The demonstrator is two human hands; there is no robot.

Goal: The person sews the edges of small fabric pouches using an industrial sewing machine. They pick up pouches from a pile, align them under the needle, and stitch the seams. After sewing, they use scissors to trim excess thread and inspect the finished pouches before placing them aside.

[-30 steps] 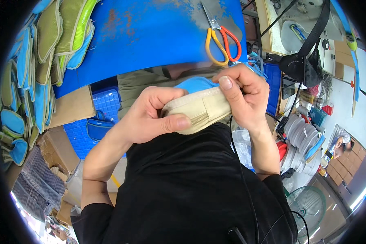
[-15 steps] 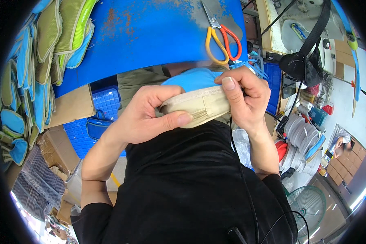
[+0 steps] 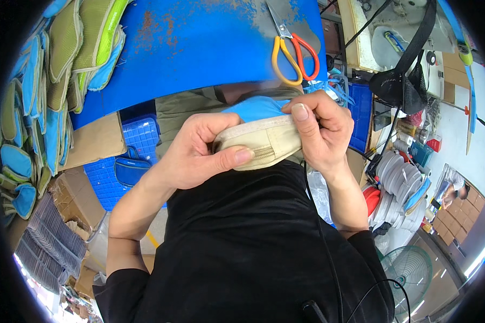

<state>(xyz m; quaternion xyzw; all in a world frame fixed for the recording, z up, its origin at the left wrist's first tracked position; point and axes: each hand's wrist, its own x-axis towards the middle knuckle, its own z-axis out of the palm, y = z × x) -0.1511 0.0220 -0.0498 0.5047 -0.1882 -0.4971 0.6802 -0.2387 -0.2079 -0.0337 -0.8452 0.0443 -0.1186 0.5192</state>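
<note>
One left hand (image 3: 191,156) and one right hand (image 3: 324,132) pinch opposite ends of a cream-and-blue zippered pouch (image 3: 283,141) in front of the black shirt (image 3: 242,242), seemingly to keep it taut and steady, with scissors (image 3: 283,35) resting beyond on a blue table (image 3: 210,43).

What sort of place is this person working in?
Probably a sewing workshop: matching fabric pieces pile up at the left, large scissors lie on the blue table, and both hands hold a zippered beige piece.
</note>
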